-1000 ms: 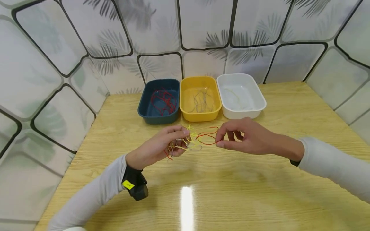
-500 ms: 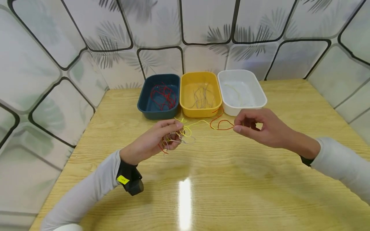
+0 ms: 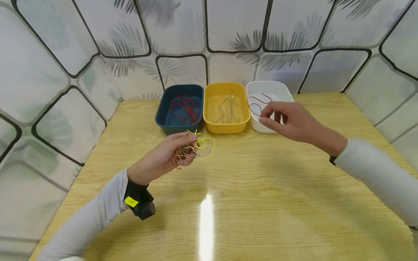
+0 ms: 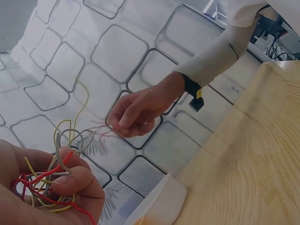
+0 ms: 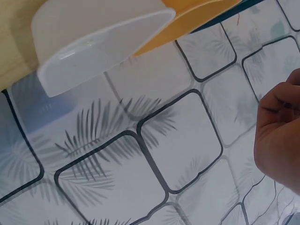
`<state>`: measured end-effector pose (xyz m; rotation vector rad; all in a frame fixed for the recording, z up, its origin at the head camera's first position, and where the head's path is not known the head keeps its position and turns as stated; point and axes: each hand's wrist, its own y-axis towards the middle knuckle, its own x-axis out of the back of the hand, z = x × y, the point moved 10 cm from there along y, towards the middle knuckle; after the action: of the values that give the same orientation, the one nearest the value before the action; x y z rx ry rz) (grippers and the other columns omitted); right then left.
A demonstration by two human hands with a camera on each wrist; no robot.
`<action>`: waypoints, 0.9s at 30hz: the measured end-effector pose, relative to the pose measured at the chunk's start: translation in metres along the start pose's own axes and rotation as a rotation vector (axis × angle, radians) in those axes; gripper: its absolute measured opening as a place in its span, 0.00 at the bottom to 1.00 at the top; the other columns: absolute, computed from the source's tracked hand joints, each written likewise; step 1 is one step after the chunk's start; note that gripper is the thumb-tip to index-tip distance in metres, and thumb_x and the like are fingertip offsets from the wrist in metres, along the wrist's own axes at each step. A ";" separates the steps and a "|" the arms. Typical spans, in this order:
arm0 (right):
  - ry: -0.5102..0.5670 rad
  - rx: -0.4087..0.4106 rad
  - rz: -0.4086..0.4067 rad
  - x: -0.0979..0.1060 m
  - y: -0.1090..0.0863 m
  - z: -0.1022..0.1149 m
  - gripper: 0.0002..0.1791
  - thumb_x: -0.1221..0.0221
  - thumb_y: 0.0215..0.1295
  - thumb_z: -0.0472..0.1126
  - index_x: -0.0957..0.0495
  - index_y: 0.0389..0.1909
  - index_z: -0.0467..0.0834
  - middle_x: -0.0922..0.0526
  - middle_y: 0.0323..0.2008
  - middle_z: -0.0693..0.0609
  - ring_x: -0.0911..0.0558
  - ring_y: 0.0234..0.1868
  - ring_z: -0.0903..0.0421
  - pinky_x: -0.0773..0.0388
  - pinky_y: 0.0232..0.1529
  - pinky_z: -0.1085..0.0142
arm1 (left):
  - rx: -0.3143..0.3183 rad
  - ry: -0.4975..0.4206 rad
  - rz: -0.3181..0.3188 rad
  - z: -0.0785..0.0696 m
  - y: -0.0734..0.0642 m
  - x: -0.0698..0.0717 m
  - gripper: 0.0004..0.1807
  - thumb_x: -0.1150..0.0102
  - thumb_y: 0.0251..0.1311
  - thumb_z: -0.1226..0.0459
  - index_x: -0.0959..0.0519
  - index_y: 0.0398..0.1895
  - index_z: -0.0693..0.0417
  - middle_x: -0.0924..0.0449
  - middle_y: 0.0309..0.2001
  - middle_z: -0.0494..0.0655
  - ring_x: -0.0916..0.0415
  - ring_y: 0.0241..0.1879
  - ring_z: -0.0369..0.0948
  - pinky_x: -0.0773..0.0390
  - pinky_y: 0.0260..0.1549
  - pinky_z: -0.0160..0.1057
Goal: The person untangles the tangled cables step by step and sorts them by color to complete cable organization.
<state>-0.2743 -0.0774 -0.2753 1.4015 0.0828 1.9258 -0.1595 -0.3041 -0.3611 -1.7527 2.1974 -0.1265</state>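
My left hand (image 3: 166, 154) grips a loose tangle of thin strings (image 3: 200, 144), in yellow, grey and red. Loops of it stick out past the thumb and fingers; in the left wrist view a red string (image 4: 58, 165) crosses the tangle. Between thumb and fingertips my right hand (image 3: 292, 119) pinches a single red string (image 3: 254, 104), raised at the front of the white bin (image 3: 269, 85). Curving leftward from the fingertips, that string overlaps the white bin and the yellow bin's right rim in the head view.
Left of the white bin stand a yellow bin (image 3: 210, 125) with grey strings (image 3: 229, 110) in it and a dark blue bin (image 3: 163, 116) with red strings (image 3: 187, 110). They line up along a patterned backdrop (image 3: 235, 21) at the back of the wooden table (image 3: 241, 203).
The right hand pulled the red string rightward out of the left hand's tangle, then lifted it toward the white bin. A yellow strand stretched along with it and fell back. The left hand shifted slightly left.
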 end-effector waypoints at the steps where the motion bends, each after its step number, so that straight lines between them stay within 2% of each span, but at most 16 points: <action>1: -0.030 0.003 0.013 -0.007 0.015 -0.001 0.01 0.36 0.68 0.41 0.18 0.36 0.50 0.18 0.29 0.60 0.28 0.24 0.66 0.32 0.27 0.72 | 0.001 -0.001 -0.004 0.000 -0.002 0.001 0.13 0.56 0.79 0.57 0.25 0.41 0.53 0.25 0.29 0.41 0.31 0.24 0.34 0.29 0.27 0.29; 4: -0.103 -0.039 0.099 -0.036 0.062 -0.006 0.07 0.38 0.71 0.49 0.18 0.40 0.50 0.14 0.34 0.56 0.26 0.24 0.61 0.30 0.30 0.68 | -0.004 -0.010 -0.004 -0.002 -0.007 0.002 0.12 0.56 0.79 0.57 0.26 0.42 0.54 0.25 0.29 0.42 0.31 0.24 0.34 0.29 0.26 0.29; 8: -0.196 -0.080 0.219 -0.080 0.116 -0.011 0.12 0.42 0.72 0.55 0.19 0.42 0.51 0.12 0.39 0.54 0.21 0.29 0.54 0.27 0.35 0.61 | -0.006 -0.017 0.019 -0.004 -0.010 -0.003 0.11 0.57 0.79 0.58 0.27 0.40 0.51 0.24 0.28 0.41 0.30 0.24 0.33 0.29 0.26 0.28; 13: -0.270 -0.099 0.320 -0.134 0.160 -0.016 0.12 0.43 0.73 0.52 0.18 0.43 0.49 0.12 0.41 0.53 0.17 0.37 0.53 0.22 0.40 0.58 | -0.013 -0.013 0.044 -0.006 -0.014 -0.009 0.11 0.58 0.79 0.59 0.27 0.38 0.50 0.23 0.29 0.41 0.28 0.23 0.33 0.30 0.26 0.29; 15: -0.292 -0.130 0.353 -0.149 0.171 -0.020 0.13 0.44 0.73 0.53 0.18 0.44 0.49 0.13 0.41 0.52 0.17 0.37 0.53 0.20 0.38 0.57 | -0.018 -0.009 0.046 -0.009 -0.014 -0.010 0.11 0.58 0.79 0.59 0.27 0.39 0.50 0.23 0.28 0.41 0.29 0.23 0.33 0.31 0.25 0.29; 19: -0.312 -0.193 0.392 -0.177 0.178 -0.029 0.14 0.44 0.74 0.53 0.17 0.44 0.48 0.13 0.41 0.50 0.18 0.36 0.52 0.20 0.38 0.58 | -0.019 0.003 0.066 -0.007 -0.014 -0.014 0.10 0.57 0.79 0.59 0.28 0.40 0.52 0.24 0.28 0.42 0.31 0.23 0.34 0.32 0.26 0.30; 23: -0.287 -0.234 0.397 -0.190 0.181 -0.035 0.14 0.43 0.73 0.52 0.16 0.44 0.47 0.12 0.43 0.50 0.16 0.39 0.52 0.18 0.42 0.58 | -0.024 0.023 0.080 -0.008 -0.016 -0.014 0.10 0.57 0.79 0.59 0.28 0.40 0.53 0.25 0.27 0.41 0.33 0.23 0.34 0.34 0.26 0.31; 27: -0.234 -0.222 0.432 -0.200 0.184 -0.027 0.15 0.42 0.73 0.52 0.15 0.49 0.48 0.12 0.49 0.51 0.15 0.47 0.52 0.17 0.50 0.55 | -0.020 0.028 0.049 -0.007 -0.021 -0.005 0.11 0.58 0.80 0.59 0.28 0.40 0.53 0.24 0.27 0.41 0.32 0.23 0.34 0.33 0.26 0.30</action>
<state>-0.3672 -0.3190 -0.3620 1.5702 -0.5707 2.0121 -0.1412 -0.3056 -0.3478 -1.7160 2.2672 -0.1185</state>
